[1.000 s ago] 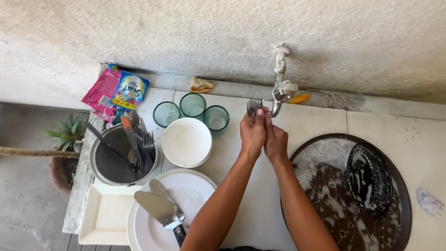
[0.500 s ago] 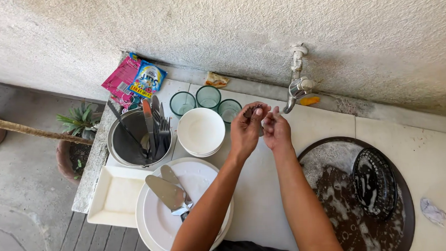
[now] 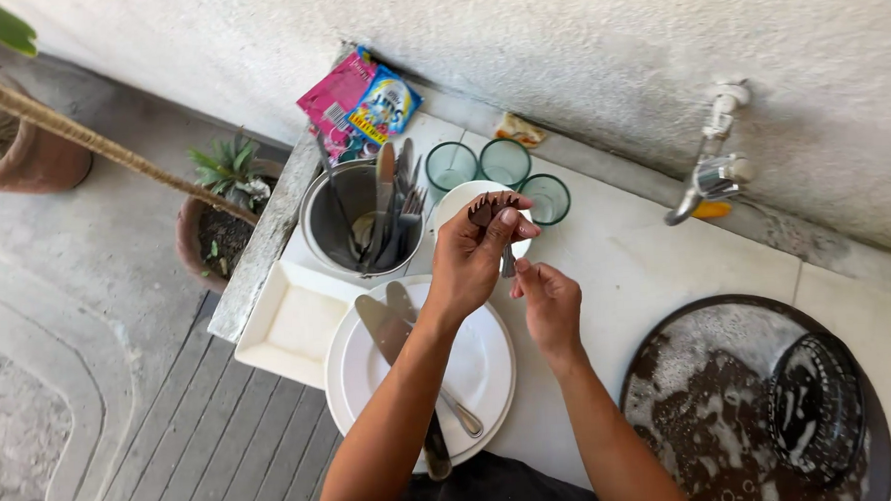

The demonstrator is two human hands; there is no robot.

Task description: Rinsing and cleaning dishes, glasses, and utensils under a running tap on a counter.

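The left hand [image 3: 471, 254] grips a fork [image 3: 489, 219] over the white bowl [image 3: 453, 202]; the right hand [image 3: 548, 301], fingers loosely curled, pinches its handle just right of the round plate [image 3: 481, 379].

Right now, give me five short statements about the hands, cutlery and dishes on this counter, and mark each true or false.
1. The left hand holds forks over the white bowl. True.
2. The metal pot is empty. False: it holds several utensils.
3. Three green glasses stand near the wall. True.
4. The large white plate is bare. False: a knife and a spoon lie on it.
5. The right hand grips the tap. False: it is well apart from the tap, just below the forks.
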